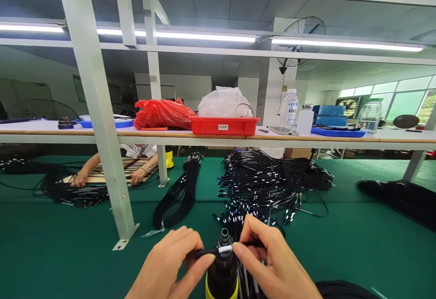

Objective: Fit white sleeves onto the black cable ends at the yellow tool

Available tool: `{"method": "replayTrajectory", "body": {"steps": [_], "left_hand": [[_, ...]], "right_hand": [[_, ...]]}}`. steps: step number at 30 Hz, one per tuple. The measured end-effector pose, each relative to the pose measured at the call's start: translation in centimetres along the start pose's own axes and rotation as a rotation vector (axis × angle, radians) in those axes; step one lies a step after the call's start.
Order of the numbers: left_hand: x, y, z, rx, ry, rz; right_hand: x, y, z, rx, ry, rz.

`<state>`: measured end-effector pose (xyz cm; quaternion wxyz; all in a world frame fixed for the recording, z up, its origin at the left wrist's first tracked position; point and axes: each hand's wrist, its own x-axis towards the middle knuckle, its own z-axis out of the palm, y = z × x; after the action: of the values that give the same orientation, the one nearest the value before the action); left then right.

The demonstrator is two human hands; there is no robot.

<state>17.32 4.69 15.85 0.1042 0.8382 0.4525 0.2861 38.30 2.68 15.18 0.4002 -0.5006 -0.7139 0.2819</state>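
Lights [204, 37] are glowing beneath a tiled ceiling [211, 3]. A fan [306, 27] is hanging on a white pillar [272, 83], windows [407, 106] are letting in daylight at right, and a shelf [177, 141] is running above the green bench [361, 235].

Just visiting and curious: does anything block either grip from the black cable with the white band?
Nothing visible does: the left grip and right grip both pinch the black cable, its white band showing between them. The black nozzle appears behind the band.
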Motion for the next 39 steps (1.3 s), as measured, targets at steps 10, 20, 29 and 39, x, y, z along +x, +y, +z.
{"method": "replayTrajectory", "body": {"steps": [10, 20, 29, 39], "left_hand": [[1.6, -0.2, 0.7, -0.217, -0.116, -0.238], [2.7, -0.4, 1.5, -0.217, -0.105, -0.185], [2.9, -0.6, 1.2, -0.255, -0.123, -0.209], [2.8, -0.6, 0.9, -0.313, -0.134, -0.247]], "right_hand": [[1.3, 1.0, 0.2, 0.095, 0.047, 0.064], [2.2, 2.1, 0.4, 0.066, 0.070, 0.065], [2.3, 2.3, 0.2, 0.023, 0.041, 0.074], [1.9, 1.3, -0.5, -0.043, 0.028, 0.026]]}}
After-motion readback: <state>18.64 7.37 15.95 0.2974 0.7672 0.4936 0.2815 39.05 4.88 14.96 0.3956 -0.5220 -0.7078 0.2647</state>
